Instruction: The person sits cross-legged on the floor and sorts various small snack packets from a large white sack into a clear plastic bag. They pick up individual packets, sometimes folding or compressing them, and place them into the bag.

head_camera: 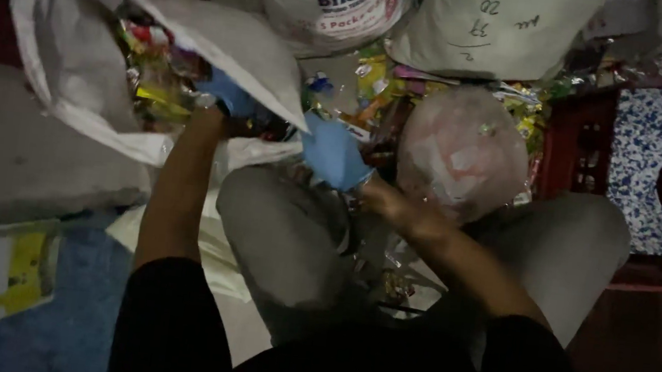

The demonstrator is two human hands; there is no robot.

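Left hand (229, 93) grips wrappers inside the white sack (71, 57); right hand (335, 153) clutches a clear wrapper (332, 99) — release deep inside, past the sack's rim.

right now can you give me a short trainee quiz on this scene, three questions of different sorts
1. True or false: both hands wear blue gloves.
2. Where is the left hand? A) inside the open white sack B) on the knee C) on the patterned stool
3. Fill in: the right hand is at the pile of colourful ______.

Key: 1 true; 2 A; 3 wrappers. Whether either grip is closed on anything cannot be told.
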